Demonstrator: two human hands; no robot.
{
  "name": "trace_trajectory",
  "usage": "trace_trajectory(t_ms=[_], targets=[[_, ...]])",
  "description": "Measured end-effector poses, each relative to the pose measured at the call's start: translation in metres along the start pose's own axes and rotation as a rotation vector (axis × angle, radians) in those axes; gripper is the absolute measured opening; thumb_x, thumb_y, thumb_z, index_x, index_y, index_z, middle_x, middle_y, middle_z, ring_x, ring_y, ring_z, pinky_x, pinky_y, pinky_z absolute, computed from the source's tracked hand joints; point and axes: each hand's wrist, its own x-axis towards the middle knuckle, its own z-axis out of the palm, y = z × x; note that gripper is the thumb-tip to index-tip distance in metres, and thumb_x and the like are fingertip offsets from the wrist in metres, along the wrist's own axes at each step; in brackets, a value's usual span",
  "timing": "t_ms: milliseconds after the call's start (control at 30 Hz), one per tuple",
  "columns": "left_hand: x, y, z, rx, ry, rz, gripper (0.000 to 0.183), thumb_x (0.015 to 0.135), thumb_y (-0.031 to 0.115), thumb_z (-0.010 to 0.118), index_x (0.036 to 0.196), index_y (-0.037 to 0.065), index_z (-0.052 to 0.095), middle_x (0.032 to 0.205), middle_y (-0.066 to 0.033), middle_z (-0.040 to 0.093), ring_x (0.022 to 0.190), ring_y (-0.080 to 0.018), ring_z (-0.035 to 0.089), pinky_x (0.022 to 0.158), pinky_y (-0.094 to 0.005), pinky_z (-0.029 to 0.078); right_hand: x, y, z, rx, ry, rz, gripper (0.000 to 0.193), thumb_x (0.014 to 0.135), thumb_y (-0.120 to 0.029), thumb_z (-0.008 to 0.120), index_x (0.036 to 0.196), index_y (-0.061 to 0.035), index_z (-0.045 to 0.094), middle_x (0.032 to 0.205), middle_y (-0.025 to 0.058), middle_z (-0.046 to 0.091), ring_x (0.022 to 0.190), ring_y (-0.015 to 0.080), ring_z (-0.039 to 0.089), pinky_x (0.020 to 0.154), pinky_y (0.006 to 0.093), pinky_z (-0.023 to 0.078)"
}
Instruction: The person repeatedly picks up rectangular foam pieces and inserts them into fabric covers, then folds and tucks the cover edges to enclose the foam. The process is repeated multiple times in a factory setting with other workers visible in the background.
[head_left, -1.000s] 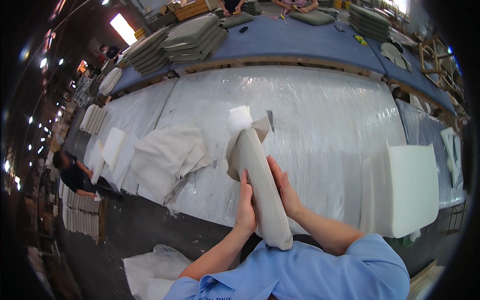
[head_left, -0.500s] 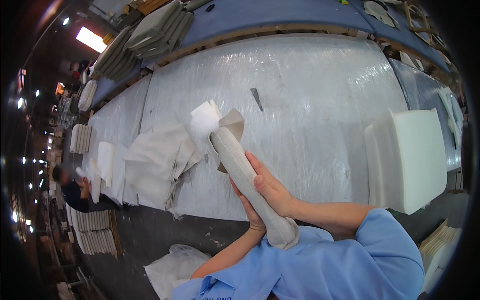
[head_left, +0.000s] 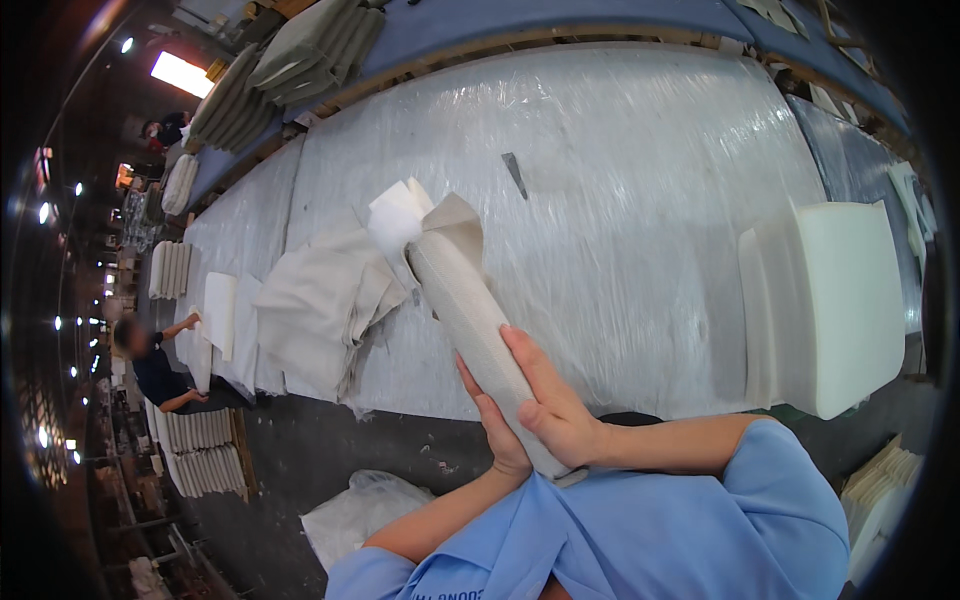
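A long, narrow grey fabric cushion [head_left: 465,310] slants from my chest out over the table. White foam and fluffy wadding [head_left: 397,218] stick out of its open far end, where a flap of the cover [head_left: 458,225] stands up. My left hand [head_left: 503,437] presses the cushion's left side, its palm partly hidden behind it. On the opposite side my right hand [head_left: 556,405] grips it, thumb and fingers against the fabric. The near end rests at my blue shirt. Left of the cushion lies a heap of grey fabric covers [head_left: 325,305] on the table.
The table [head_left: 640,220] is wrapped in clear plastic. A dark pointed piece [head_left: 515,175] lies on it, with stacked white foam pads [head_left: 850,310] at right. Grey cushions [head_left: 310,60] are piled at the far left. A co-worker [head_left: 160,370] handles a pale piece at left.
Both hands have slid nearer to my body along the cushion. Its outer end has shifted slightly left and up in view. The co-worker's arms have spread apart.
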Motion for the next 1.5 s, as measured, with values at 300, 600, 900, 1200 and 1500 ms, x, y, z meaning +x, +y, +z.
trace_trajectory(t_ms=[300,600,900,1200,1500], targets=[[0.022,0.039,-0.015,0.127,-0.044,-0.020,0.083,0.110,0.060,0.032,0.169,0.010,0.002,0.173,-0.0170,0.018,0.158,-0.0306,0.022,0.128,-0.0445,0.020,0.053,0.037,-0.004,0.215,0.034,0.009,0.084,0.110,-0.059,0.031,0.166,0.0025,0.014,0.171,0.0225,0.020,0.160,0.0344,0.016,0.130,0.0427,0.011],[0.108,0.026,-0.002,-0.042,0.124,-0.036,0.073,0.112,0.059,0.024,0.169,0.013,0.015,0.168,-0.0119,0.030,0.155,-0.0273,0.029,0.128,-0.0399,0.023,0.130,0.072,-0.002,0.389,0.055,0.269,0.082,0.112,-0.061,0.023,0.166,0.0003,0.016,0.171,0.0212,0.021,0.159,0.0306,0.019,0.129,0.0403,0.016],[0.107,0.001,-0.009,-0.075,0.165,0.026,0.070,0.113,0.054,0.022,0.167,0.011,0.020,0.166,-0.0117,0.031,0.153,-0.0276,0.031,0.127,-0.0399,0.024,0.132,0.053,-0.001,0.287,0.081,0.246,0.080,0.112,-0.059,0.025,0.166,-0.0001,0.019,0.170,0.0226,0.022,0.159,0.0325,0.018,0.129,0.0406,0.015],[0.094,0.048,-0.001,0.231,0.156,0.077,0.069,0.114,0.042,0.023,0.169,0.005,0.006,0.174,-0.0161,0.013,0.160,-0.0280,0.016,0.129,-0.0386,0.014,0.096,0.021,0.005,0.016,0.005,0.144,0.084,0.110,-0.052,0.040,0.165,0.0057,0.012,0.171,0.0259,0.018,0.160,0.0378,0.015,0.130,0.0457,0.012],[0.117,0.066,-0.032,0.106,-0.023,0.059,0.072,0.114,0.047,0.027,0.169,0.006,0.005,0.172,-0.0163,0.019,0.156,-0.0292,0.027,0.127,-0.0400,0.022,0.124,0.047,0.002,0.181,-0.007,0.039,0.084,0.111,-0.057,0.031,0.165,0.0045,0.011,0.171,0.0246,0.018,0.160,0.0355,0.016,0.129,0.0437,0.013]])
